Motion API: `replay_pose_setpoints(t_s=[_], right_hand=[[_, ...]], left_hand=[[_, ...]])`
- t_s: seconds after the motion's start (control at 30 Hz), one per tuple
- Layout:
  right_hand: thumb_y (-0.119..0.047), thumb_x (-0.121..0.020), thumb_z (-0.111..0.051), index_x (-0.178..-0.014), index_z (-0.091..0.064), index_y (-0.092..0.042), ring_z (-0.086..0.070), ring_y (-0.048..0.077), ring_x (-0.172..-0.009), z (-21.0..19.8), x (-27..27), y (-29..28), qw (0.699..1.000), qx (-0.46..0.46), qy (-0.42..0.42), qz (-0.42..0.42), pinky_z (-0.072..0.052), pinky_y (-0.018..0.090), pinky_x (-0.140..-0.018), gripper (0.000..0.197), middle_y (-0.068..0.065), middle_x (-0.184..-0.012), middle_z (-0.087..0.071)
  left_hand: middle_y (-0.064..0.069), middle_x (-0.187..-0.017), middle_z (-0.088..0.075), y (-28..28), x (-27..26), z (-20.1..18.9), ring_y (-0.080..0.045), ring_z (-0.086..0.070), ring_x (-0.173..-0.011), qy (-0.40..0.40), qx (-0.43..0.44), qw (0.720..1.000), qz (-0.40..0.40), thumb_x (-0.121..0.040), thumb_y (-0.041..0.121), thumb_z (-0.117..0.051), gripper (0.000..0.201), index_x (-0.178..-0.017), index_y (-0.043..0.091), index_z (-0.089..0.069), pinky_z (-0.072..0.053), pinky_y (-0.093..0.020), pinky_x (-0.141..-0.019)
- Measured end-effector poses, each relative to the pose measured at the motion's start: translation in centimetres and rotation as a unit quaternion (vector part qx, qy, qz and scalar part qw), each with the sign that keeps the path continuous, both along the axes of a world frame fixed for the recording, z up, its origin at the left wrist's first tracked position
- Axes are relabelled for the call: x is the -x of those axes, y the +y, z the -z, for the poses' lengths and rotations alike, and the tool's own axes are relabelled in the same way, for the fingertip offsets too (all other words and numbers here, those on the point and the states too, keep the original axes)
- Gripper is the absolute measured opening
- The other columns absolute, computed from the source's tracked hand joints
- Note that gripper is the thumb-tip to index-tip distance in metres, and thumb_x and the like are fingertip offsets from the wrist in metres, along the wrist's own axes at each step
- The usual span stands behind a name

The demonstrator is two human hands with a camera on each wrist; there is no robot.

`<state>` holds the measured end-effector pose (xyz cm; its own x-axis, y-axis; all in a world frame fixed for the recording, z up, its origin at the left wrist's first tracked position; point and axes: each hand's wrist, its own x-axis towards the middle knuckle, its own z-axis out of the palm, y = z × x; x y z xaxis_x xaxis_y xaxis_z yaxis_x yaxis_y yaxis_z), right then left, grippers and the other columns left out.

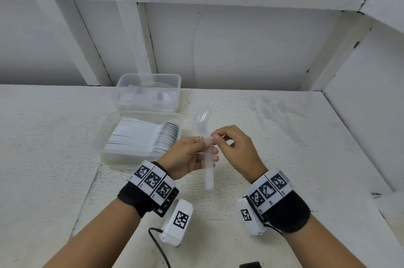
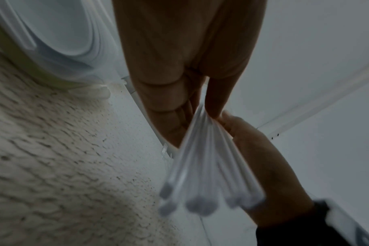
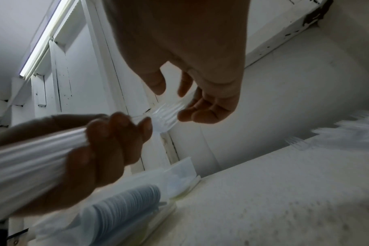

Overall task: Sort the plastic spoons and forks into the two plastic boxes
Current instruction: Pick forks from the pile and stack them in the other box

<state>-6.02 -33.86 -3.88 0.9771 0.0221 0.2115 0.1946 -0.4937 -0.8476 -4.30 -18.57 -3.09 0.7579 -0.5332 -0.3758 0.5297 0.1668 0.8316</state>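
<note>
My left hand grips a bundle of clear plastic cutlery upright above the table, handles pointing down towards me. The handles fan out below my left fingers. My right hand pinches at the bundle's right edge with thumb and forefinger, just below the heads. In the right wrist view the heads look ridged like fork tines. The near plastic box holds a long stacked row of spoons. Behind it, the far plastic box holds some clear cutlery.
A loose pile of clear cutlery lies on the white table to the right of the boxes. A white wall with battens closes the back, and a white side wall stands at the right. A black cable trails near my left wrist.
</note>
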Motion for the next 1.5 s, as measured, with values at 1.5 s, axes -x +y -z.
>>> replay_pose_setpoints(t_s=[1.5], right_hand=[[-0.037,-0.092,-0.054,-0.128,-0.053,-0.03,-0.046,0.0,-0.104,-6.9,-6.2,0.8,0.899,0.303,-0.02,-0.316,-0.038,0.022,-0.091,0.037,-0.008,-0.122,-0.054]], left_hand=[[0.006,-0.046,-0.037,8.2,-4.7,-6.1,-0.009,-0.03,-0.038,-0.184,-0.316,0.901,0.233,-0.062,0.065,-0.064,0.049,-0.069,0.017,-0.059,-0.025,-0.016,-0.037]])
